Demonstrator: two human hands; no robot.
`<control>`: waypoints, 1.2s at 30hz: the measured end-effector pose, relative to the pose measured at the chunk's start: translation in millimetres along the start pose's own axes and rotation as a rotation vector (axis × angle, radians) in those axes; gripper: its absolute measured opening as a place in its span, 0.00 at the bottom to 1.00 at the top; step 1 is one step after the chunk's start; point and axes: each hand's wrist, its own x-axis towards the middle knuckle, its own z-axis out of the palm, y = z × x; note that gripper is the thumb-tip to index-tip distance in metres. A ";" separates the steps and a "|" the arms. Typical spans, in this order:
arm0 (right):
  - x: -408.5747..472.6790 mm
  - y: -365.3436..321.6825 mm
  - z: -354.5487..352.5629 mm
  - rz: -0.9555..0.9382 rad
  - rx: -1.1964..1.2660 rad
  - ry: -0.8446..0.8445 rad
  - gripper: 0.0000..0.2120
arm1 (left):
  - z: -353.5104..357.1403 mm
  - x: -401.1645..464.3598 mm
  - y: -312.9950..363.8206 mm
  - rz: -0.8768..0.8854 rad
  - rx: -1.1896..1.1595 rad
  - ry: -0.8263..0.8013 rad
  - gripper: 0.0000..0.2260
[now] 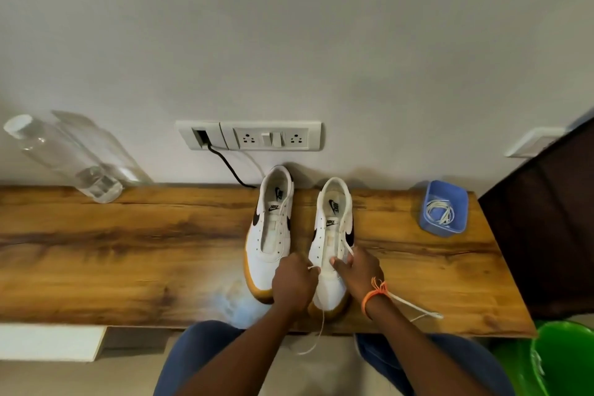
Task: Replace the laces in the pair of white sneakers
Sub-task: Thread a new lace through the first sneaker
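Two white sneakers with black swooshes and gum soles stand side by side on the wooden desk (128,251), toes toward me. The left sneaker (270,228) has no lace in its eyelets. At the toe end of the right sneaker (331,235), my left hand (294,283) pinches one end of a white lace (414,305). My right hand (361,270) grips the shoe's right side and the lace there. One lace tail trails right across the desk; the other hangs over the front edge.
A blue plastic tub (443,207) holding more white laces sits at the desk's right end. A clear bottle (64,157) leans at the back left. A wall socket panel (250,135) with a black cable is behind the shoes. A green bin (559,360) stands lower right.
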 end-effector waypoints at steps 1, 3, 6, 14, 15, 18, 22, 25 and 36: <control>0.5 0.0 0.3 -0.013 -0.016 0.006 0.15 | -1.1 1.8 -2.6 -0.001 0.003 -0.015 0.11; 0.3 -0.8 -1.4 -0.022 -0.024 0.002 0.15 | -10.1 4.0 -5.0 -0.021 -0.017 -0.025 0.10; -0.9 0.2 -5.1 -0.025 0.006 -0.008 0.16 | -32.9 6.6 -9.8 -0.072 -0.040 0.014 0.08; -1.7 6.4 -5.9 -0.055 0.154 -0.010 0.15 | -54.6 5.3 -5.3 0.004 -0.083 -0.087 0.07; -2.8 3.5 -7.7 -0.033 0.250 -0.002 0.14 | -55.0 4.2 -1.4 0.011 -0.106 -0.064 0.07; -2.4 0.3 -20.4 0.018 0.515 0.077 0.16 | -56.0 3.8 8.1 0.012 -0.166 0.023 0.08; -2.6 5.8 -33.7 -0.028 0.513 0.045 0.13 | -54.1 7.4 12.0 0.040 -0.183 0.053 0.05; 2.6 6.4 -25.5 -0.027 0.452 -0.023 0.11 | -46.6 16.2 10.3 0.023 -0.249 0.073 0.04; 19.8 -5.8 -8.6 -0.160 0.275 -0.052 0.09 | -19.0 42.2 17.0 0.068 -0.191 -0.037 0.04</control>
